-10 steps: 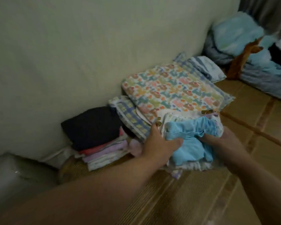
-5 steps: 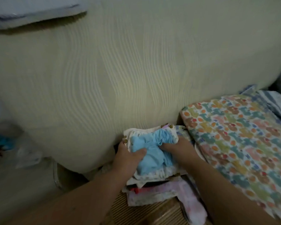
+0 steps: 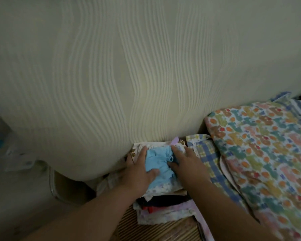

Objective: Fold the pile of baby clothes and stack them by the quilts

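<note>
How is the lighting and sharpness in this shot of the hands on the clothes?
Head view: dim and flat, no glare; wide-angle lens bulges the cream ribbed surface; left hand and right hand on the blue garment are soft but readable.

Left hand (image 3: 139,173) and right hand (image 3: 186,164) were palms down, side by side, fingers straight, thumbs inward.
</note>
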`<state>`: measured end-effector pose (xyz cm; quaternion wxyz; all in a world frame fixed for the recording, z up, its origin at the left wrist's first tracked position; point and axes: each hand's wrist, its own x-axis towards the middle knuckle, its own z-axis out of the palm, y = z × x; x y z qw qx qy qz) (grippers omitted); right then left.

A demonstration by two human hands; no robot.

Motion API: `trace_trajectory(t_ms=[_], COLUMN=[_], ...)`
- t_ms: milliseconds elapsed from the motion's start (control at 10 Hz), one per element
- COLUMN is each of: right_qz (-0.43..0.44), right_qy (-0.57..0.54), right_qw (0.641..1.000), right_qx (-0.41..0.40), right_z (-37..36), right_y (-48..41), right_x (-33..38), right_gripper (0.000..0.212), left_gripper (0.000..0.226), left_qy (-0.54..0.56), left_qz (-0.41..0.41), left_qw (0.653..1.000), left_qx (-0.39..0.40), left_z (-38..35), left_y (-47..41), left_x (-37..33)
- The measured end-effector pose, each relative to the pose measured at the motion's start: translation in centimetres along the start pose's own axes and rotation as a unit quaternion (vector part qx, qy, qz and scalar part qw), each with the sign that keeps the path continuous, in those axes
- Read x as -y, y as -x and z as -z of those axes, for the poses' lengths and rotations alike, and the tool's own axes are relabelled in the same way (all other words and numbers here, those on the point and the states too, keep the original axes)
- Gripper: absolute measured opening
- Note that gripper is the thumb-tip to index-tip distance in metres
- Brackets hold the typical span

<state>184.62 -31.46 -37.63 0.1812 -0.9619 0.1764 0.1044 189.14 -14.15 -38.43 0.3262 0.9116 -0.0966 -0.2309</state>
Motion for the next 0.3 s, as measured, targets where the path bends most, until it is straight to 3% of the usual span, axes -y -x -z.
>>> trace_trajectory(t_ms=[200, 300], right_qz=[-0.029, 0.000], right_qy=[-0.015, -0.059], right_qw=[0.999, 0.997], right_qx=[0.027, -0.045], right_z=[0.4, 1.9], right_y=[-0.6, 0.6], right_x=[-0.2, 0.0], right_gripper=[0.058, 0.064], left_gripper=[0.092, 0.090], left_qy=[0.014, 0.064], left_qz=[0.027, 0.012], left_qw=[0.999, 0.997], left_qx=[0.016, -0.043], left_z=[0.2, 1.5], left_y=[-1.2, -0.3], left_x=[-0.6, -1.5])
